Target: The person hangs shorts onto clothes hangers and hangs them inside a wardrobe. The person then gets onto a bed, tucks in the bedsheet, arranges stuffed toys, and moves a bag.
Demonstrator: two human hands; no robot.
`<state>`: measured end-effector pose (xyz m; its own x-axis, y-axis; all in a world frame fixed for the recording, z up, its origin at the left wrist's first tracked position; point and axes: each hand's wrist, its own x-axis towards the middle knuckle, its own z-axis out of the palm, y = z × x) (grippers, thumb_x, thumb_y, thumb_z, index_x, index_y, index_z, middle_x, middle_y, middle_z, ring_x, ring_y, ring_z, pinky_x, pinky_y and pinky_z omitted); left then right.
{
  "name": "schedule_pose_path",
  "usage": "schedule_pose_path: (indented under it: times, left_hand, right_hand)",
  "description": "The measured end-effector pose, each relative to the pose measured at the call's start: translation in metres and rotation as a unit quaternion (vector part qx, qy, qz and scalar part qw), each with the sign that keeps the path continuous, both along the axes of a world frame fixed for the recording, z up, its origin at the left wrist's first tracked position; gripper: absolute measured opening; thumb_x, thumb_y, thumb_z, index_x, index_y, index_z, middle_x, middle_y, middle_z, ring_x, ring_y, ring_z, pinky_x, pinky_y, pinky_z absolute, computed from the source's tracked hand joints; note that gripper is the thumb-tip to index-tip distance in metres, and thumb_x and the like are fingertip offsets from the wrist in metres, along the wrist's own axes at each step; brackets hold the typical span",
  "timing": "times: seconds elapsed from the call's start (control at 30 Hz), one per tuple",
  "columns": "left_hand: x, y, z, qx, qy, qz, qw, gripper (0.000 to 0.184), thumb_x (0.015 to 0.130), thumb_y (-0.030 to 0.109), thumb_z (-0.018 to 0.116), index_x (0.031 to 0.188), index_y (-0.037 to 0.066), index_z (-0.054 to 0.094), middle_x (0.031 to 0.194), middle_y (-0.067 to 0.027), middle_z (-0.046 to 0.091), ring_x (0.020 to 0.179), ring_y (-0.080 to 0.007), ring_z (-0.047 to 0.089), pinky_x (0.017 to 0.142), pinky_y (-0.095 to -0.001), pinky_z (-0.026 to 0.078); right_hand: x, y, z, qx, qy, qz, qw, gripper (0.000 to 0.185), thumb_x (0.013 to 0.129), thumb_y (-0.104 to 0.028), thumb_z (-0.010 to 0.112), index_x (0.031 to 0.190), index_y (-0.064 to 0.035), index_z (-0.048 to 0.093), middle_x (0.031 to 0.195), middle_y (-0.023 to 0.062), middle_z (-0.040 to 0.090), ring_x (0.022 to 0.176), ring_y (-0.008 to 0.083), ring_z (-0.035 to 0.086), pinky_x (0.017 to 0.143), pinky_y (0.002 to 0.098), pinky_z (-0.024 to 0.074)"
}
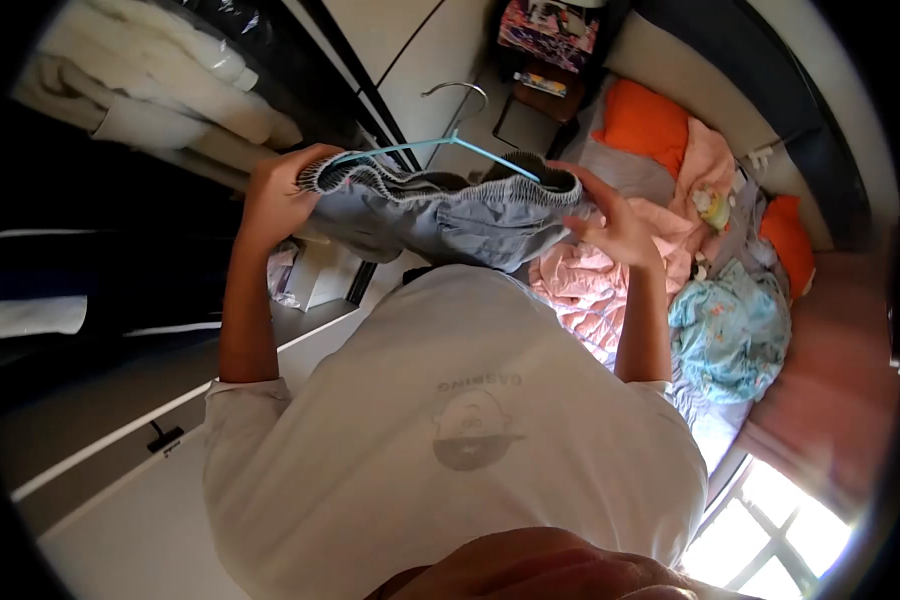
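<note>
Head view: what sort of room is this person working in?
Most likely a bedroom: a rumpled pink blanket and an orange pillow lie on one side, with pale clothes in what looks like a wardrobe opposite.

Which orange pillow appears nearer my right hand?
The upper orange pillow, beside the pink blanket; the other pillow appears farther from your right hand.

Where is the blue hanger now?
In the head view, the blue hanger is at upper centre, its ends at the waist of the grey garment, between left hand and right hand.
</note>
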<state>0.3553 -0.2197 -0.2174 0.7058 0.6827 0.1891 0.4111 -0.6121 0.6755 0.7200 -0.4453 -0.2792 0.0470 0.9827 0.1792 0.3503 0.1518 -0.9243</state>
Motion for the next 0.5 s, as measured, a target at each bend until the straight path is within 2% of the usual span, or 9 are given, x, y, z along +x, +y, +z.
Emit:
schedule_pose_path:
  times: [0.03, 0.1, 0.13, 0.17, 0.27, 0.33, 0.43, 0.47, 0.5]
  left_hand:
    - [-0.001, -0.005, 0.0, 0.004, 0.001, 0.014, 1.0, 0.036, 0.073, -0.005, 0.057, 0.107, 0.001, 0.068, 0.094, -0.0147, 0.073, 0.084, -0.0234, 0.071, 0.076, -0.0299, 0.052]
    - [-0.003, -0.014, 0.004, -0.019, 0.072, 0.026, 0.997, 0.03, 0.077, -0.004, 0.066, 0.107, -0.001, 0.068, 0.091, -0.0106, 0.073, 0.084, -0.0147, 0.069, 0.078, -0.028, 0.052]
    - [-0.008, -0.015, 0.001, -0.05, 0.078, 0.022, 0.995, 0.032, 0.075, 0.003, 0.069, 0.107, 0.006, 0.069, 0.094, -0.0128, 0.073, 0.081, -0.0226, 0.07, 0.074, -0.0306, 0.052]
    - [-0.012, -0.02, 0.004, -0.063, 0.031, 0.007, 0.998, 0.031, 0.076, 0.012, 0.077, 0.107, 0.008, 0.071, 0.089, -0.013, 0.072, 0.077, -0.0245, 0.069, 0.072, -0.0319, 0.051]
    - [-0.038, -0.027, 0.002, 0.018, 0.04, 0.042, 0.998, 0.035, 0.073, 0.017, 0.084, 0.104, 0.008, 0.072, 0.082, -0.0085, 0.072, 0.065, -0.0237, 0.066, 0.059, -0.031, 0.05]
    - [-0.045, -0.037, 0.016, 0.086, -0.039, 0.052, 0.994, 0.031, 0.074, 0.014, 0.082, 0.103, 0.008, 0.074, 0.085, -0.0085, 0.074, 0.073, -0.0241, 0.071, 0.065, -0.0299, 0.052]
    - [-0.069, -0.036, 0.029, 0.102, -0.111, 0.109, 0.983, 0.033, 0.072, 0.016, 0.085, 0.102, 0.006, 0.074, 0.086, -0.0102, 0.074, 0.075, -0.0252, 0.072, 0.067, -0.0307, 0.053]
    - [-0.074, -0.035, 0.038, 0.114, -0.111, 0.118, 0.98, 0.033, 0.072, 0.016, 0.085, 0.102, 0.006, 0.074, 0.086, -0.0102, 0.074, 0.075, -0.0252, 0.072, 0.067, -0.0307, 0.053]
    - [-0.076, -0.035, 0.047, 0.142, -0.093, 0.124, 0.978, 0.033, 0.071, 0.016, 0.085, 0.1, 0.006, 0.074, 0.085, -0.0108, 0.073, 0.074, -0.0262, 0.071, 0.066, -0.0308, 0.053]
  right_hand:
    - [-0.003, 0.006, -0.003, -0.041, 0.015, 0.0, 0.999, 0.053, 0.085, -0.013, 0.076, 0.133, -0.0052, 0.056, 0.12, 0.0104, 0.066, 0.11, 0.0187, 0.061, 0.093, 0.0277, 0.0455]
    - [-0.005, 0.017, -0.021, -0.06, -0.013, -0.026, 0.998, 0.031, 0.09, -0.015, 0.073, 0.117, -0.0022, 0.064, 0.088, 0.0039, 0.066, 0.079, 0.01, 0.057, 0.071, 0.0249, 0.0475]
    - [-0.008, 0.017, -0.022, -0.085, -0.012, -0.035, 0.996, 0.029, 0.09, -0.014, 0.073, 0.114, -0.0017, 0.065, 0.087, 0.0051, 0.066, 0.078, 0.0104, 0.057, 0.07, 0.0254, 0.0473]
    - [-0.011, 0.018, -0.022, -0.049, -0.008, -0.045, 0.998, 0.027, 0.089, -0.013, 0.073, 0.113, -0.0012, 0.066, 0.087, 0.006, 0.066, 0.079, 0.0105, 0.058, 0.071, 0.0257, 0.0478]
    - [-0.011, 0.03, -0.024, 0.067, -0.018, -0.034, 0.997, 0.026, 0.081, -0.004, 0.075, 0.105, 0.0016, 0.068, 0.095, 0.0113, 0.07, 0.087, 0.0206, 0.065, 0.079, 0.0302, 0.0504]
    - [-0.011, 0.046, 0.002, 0.093, 0.041, 0.027, 0.994, 0.037, 0.079, -0.004, 0.076, 0.114, 0.0016, 0.065, 0.101, 0.0101, 0.069, 0.096, 0.0188, 0.064, 0.088, 0.0289, 0.0486]
    - [-0.018, 0.073, 0.031, 0.018, 0.093, 0.08, 0.992, 0.046, 0.08, -0.006, 0.075, 0.123, 0.0023, 0.059, 0.104, 0.007, 0.068, 0.101, 0.016, 0.062, 0.096, 0.0274, 0.0449]
    - [-0.02, 0.083, 0.034, 0.031, 0.076, 0.084, 0.993, 0.038, 0.084, -0.01, 0.076, 0.118, 0.0019, 0.062, 0.094, 0.0072, 0.068, 0.09, 0.0123, 0.062, 0.084, 0.0262, 0.0483]
    - [-0.024, 0.089, 0.042, 0.04, 0.074, 0.093, 0.992, 0.038, 0.084, -0.01, 0.076, 0.118, 0.0019, 0.062, 0.094, 0.0072, 0.068, 0.09, 0.0123, 0.062, 0.084, 0.0262, 0.0483]
